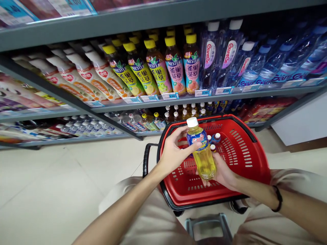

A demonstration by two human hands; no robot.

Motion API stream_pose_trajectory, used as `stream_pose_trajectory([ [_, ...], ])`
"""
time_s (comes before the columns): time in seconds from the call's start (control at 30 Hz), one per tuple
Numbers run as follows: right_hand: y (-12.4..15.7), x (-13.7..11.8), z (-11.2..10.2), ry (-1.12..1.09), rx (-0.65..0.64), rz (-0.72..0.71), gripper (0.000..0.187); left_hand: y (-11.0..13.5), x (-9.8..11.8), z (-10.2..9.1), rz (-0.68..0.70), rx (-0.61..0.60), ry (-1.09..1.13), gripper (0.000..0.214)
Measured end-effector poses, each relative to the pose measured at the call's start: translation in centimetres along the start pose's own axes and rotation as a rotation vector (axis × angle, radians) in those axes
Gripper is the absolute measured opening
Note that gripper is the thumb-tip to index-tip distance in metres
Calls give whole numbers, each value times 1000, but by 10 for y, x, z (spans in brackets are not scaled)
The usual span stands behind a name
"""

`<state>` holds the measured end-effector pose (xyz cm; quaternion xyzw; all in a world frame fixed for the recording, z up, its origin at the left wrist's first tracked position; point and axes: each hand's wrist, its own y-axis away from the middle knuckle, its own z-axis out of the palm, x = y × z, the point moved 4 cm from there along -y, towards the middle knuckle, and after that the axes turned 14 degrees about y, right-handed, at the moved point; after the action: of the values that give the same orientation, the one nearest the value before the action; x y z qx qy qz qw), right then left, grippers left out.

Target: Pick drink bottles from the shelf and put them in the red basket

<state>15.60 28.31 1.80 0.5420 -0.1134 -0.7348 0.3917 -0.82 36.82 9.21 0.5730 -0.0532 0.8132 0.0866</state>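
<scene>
A bottle of yellow drink point(204, 163) with a white cap and a blue label is held tilted above the basket. My left hand point(175, 148) grips its upper part, the thumb lying across the label. Around the lower part, my right hand point(223, 172) closes from behind and below, its fingers partly hidden by the bottle. Beneath both hands stands a red shopping basket point(245, 143) with slotted walls and a black rim. Several small bottles with white caps point(216, 136) are inside it, partly covered by the held bottle.
Behind the basket, a grey shelf point(143, 106) carries Nestea bottles point(176, 66), water bottles point(270, 63) and white juice bottles point(102, 76). Smaller bottles point(178, 114) fill the low shelf. The basket's black handle point(146, 158) sticks out left. A grey stool point(209, 226) is between my legs.
</scene>
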Motion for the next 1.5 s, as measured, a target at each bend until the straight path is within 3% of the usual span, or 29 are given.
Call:
stream_pose_trajectory([
  [0.23,0,-4,-3,59,58,44,68,-5,-7,-8,-10,60,25,56],
  [0.53,6,-15,-4,135,43,-118,62,-17,-8,-20,-106,215,186,49],
  [0.7,10,-41,-17,360,250,-365,44,-26,-1,-33,-108,286,425,37],
  [0.87,22,-64,-33,699,531,-653,60,-31,11,-41,-85,260,457,53],
  [1.0,37,-76,-39,1012,700,-834,63,-30,12,-40,-138,249,493,52],
  [1.13,52,-88,-38,1341,756,-1145,59,-28,7,-39,-230,255,534,44],
  [1.2,55,-90,-39,1382,747,-1208,58,-27,6,-41,-237,265,541,35],
  [1.3,49,-89,-42,1289,752,-1092,59,-27,6,-41,-243,275,538,29],
  [1.5,28,-73,-41,660,546,-720,55,-27,11,-39,-230,255,485,38],
])
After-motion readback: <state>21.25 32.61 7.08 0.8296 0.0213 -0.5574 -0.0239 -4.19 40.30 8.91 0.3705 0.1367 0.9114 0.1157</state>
